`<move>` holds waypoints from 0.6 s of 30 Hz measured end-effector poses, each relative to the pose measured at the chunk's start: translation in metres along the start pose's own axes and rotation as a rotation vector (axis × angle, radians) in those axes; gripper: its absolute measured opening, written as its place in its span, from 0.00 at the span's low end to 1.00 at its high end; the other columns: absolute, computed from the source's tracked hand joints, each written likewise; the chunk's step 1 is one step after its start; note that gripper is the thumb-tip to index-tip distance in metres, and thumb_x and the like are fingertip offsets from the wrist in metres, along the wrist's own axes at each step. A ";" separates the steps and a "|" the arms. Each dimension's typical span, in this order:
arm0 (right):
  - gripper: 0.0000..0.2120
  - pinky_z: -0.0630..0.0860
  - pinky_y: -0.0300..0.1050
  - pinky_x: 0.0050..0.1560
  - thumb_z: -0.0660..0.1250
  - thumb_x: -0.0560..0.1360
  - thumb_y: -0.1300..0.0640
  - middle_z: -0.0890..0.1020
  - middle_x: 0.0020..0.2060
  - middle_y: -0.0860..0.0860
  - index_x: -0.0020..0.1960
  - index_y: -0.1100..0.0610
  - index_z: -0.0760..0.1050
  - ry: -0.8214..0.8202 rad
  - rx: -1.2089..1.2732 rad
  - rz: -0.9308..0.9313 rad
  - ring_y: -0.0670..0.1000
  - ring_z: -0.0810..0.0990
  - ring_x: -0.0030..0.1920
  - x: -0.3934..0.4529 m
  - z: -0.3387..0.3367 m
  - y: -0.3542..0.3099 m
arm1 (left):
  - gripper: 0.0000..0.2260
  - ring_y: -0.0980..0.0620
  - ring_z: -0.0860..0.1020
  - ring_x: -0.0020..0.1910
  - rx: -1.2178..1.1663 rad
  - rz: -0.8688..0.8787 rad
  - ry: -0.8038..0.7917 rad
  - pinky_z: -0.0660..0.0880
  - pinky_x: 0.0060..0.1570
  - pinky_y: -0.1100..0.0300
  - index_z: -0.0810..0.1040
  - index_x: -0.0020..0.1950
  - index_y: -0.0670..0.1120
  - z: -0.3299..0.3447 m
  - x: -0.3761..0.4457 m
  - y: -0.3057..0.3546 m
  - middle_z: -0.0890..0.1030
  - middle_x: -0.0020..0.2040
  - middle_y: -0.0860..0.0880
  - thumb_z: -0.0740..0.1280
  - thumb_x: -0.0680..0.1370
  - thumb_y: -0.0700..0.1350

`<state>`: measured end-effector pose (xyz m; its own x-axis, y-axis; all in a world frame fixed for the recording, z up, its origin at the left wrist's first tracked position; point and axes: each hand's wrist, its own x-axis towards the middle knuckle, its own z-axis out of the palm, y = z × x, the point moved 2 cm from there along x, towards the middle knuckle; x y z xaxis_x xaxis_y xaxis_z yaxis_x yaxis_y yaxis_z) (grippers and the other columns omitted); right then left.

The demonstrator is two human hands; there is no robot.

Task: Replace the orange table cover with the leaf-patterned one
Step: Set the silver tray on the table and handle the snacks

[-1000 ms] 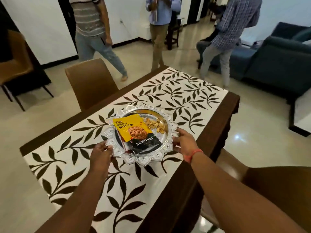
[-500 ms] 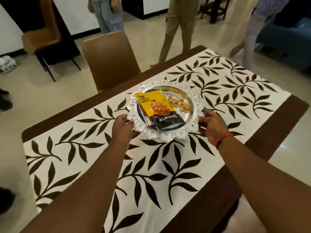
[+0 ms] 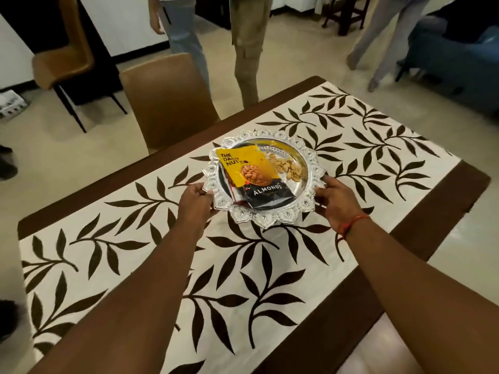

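Leaf-patterned cover lies flat on the dark wooden bench, long axis running from lower left of the frame to upper right; brown bench margins show along both long sides. Silver tray sits near centre frame on the cover. Left hand grips the tray's left rim, fingers curled under the edge. Right hand grips the right rim the same way; red thread at that wrist. On the tray: almond packet, loose nuts beside it. Brown chair beyond the far edge, upper left.
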<state>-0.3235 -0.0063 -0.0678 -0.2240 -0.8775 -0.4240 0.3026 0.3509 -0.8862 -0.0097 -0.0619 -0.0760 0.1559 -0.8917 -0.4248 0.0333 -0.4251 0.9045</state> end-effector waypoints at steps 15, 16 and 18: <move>0.17 0.73 0.52 0.64 0.67 0.78 0.54 0.74 0.60 0.54 0.65 0.55 0.73 0.205 -1.004 -0.722 0.55 0.73 0.62 -0.020 0.046 -0.022 | 0.14 0.43 0.77 0.51 1.087 0.705 0.255 0.74 0.49 0.49 0.79 0.55 0.43 0.031 -0.040 0.041 0.82 0.49 0.43 0.59 0.82 0.50; 0.20 0.71 0.50 0.65 0.67 0.78 0.50 0.73 0.62 0.54 0.67 0.55 0.72 0.063 -1.099 -0.756 0.55 0.72 0.64 -0.024 0.059 -0.022 | 0.14 0.42 0.77 0.51 1.174 0.681 0.251 0.74 0.49 0.49 0.79 0.54 0.43 0.036 -0.041 0.044 0.82 0.49 0.43 0.60 0.82 0.51; 0.29 0.70 0.52 0.67 0.66 0.76 0.40 0.71 0.67 0.54 0.71 0.53 0.68 -0.159 -1.346 -0.768 0.55 0.70 0.66 -0.030 0.084 -0.016 | 0.11 0.41 0.78 0.52 1.288 0.617 0.206 0.74 0.49 0.49 0.79 0.54 0.43 0.041 -0.039 0.051 0.82 0.50 0.43 0.63 0.79 0.48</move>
<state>-0.2439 -0.0134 -0.0255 0.1936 -0.9711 0.1397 -0.8771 -0.2351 -0.4187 -0.0544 -0.0551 -0.0144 -0.0431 -0.9909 0.1274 -0.9706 0.0717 0.2300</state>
